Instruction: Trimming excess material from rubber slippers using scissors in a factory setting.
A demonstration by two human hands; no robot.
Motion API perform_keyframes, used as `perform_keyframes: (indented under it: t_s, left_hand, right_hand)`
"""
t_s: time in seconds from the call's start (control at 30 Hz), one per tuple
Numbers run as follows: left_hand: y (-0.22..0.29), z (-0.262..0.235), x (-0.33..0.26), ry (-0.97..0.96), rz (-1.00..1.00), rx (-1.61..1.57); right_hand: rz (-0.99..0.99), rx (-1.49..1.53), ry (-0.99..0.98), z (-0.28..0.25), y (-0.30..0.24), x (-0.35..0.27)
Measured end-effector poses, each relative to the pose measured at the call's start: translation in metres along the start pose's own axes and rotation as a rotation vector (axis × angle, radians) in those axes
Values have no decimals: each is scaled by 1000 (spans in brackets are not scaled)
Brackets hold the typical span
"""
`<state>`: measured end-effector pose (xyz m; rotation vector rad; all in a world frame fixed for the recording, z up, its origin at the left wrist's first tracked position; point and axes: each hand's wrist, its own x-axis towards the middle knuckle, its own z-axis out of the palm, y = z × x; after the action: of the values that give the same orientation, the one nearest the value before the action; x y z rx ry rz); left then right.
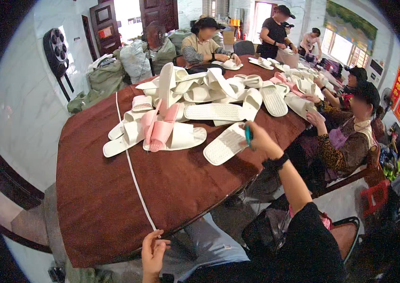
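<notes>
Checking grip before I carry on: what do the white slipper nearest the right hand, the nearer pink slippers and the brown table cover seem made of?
White slipper: likely moulded foam or soft plastic, matte, by its textured footbed.
Pink slippers: probably similar, judging by their smooth, seamless-looking straps.
Brown table cover: apparently cloth, dull, faintly wrinkled; fibre unclear.

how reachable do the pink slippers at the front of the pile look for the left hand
Probably yes, with a forward stretch: only brown tablecloth and a thin white strip seem to lie between the left hand and the pink slippers, whose near ends are uncovered.
</notes>
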<state>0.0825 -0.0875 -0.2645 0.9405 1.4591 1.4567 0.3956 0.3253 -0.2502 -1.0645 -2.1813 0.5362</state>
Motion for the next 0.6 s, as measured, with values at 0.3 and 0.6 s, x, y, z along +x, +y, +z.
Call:
perform_keyframes:
  t_s: [0.3,0.6]
  left_hand:
    - [3,-9,0,2,-3,32]
    - [-18,-10,0,-37,62,11]
  right_hand:
    - [-523,-509,-4,44,-26,-29]
    - [-209,-214,406,12,-96,-5]
